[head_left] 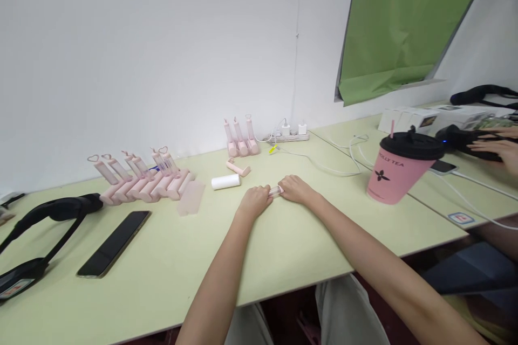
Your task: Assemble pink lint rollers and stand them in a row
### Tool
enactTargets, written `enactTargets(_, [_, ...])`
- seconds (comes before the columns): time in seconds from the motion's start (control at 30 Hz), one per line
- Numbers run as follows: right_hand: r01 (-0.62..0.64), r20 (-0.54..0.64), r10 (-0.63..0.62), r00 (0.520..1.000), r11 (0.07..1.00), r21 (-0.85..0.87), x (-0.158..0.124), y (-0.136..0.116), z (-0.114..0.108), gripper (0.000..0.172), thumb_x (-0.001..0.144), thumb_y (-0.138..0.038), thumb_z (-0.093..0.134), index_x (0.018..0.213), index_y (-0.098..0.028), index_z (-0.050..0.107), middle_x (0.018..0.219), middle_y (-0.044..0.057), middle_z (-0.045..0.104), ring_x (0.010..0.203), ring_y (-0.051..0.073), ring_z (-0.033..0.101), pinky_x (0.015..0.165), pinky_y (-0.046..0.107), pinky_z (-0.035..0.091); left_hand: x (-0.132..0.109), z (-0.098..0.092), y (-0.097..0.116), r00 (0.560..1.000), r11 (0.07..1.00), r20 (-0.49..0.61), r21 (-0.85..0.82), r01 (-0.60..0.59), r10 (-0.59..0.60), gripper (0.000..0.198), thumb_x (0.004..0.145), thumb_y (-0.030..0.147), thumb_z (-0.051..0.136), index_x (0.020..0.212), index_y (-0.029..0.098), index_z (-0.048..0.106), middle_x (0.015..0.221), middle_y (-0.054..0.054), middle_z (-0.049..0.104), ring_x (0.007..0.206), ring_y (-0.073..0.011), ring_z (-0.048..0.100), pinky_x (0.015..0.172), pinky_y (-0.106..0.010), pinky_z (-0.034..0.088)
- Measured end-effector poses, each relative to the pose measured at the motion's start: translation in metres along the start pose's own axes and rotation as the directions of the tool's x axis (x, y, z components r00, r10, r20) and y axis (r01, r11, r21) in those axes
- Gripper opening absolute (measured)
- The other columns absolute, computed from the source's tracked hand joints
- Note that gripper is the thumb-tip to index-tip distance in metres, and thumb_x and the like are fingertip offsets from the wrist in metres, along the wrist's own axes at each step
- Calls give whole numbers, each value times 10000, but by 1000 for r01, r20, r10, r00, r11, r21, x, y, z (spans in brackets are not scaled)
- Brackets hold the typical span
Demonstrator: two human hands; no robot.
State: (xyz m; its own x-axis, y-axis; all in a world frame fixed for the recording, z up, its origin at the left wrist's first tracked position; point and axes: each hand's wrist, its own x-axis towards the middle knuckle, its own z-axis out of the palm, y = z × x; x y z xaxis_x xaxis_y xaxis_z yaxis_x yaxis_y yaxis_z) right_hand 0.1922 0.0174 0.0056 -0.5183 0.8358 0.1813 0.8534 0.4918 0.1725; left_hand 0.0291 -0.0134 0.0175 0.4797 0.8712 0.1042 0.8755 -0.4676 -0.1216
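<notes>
Both my hands are together over the pale green table, gripping a short clear tube with pink ends. My left hand is closed round its left end, and my right hand is closed round the right end; only the tube's middle shows between them. Just left of my hands lies a white cylinder, with a pink L-shaped piece behind it. Several pink bases with upright clear tubes, some topped by heart-shaped loops, stand at the left beside a translucent pink sheet. Three similar ones stand near the wall.
A black phone and a black headband-like device lie at the left. On the right stand a pink lidded cup and white boxes. White cables run from a power strip. A co-worker's hands touch a black device at the far right.
</notes>
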Motion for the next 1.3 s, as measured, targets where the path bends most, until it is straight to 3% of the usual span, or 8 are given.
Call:
enactTargets(0.73, [-26,1,26,1000,1000,-17,-3,-8,-12,246,760,-144,412,850,-94,635,835,150,629,808,211,577,659,273,350,2,3,8,996,998,-65,12,57,-56,148,827,188,390,914,123,491,831,-110,622,801,-218,609,643,-294,443])
enactTargets(1.13, [-40,-12,40,999,999,14,-8,-21,-9,225,756,-166,446,847,-102,642,845,145,636,837,206,577,694,265,361,-3,-2,2,998,996,67,-87,-8,14,206,803,185,380,914,137,546,906,-104,601,863,-194,580,718,-278,426])
enactTargets(1.3, [-70,-30,70,997,998,9,-6,-18,-7,201,752,-153,447,802,-110,636,819,134,637,801,204,583,661,259,356,-3,1,7,999,997,35,-72,37,-34,204,807,191,370,917,141,534,884,-97,601,853,-197,580,708,-280,425])
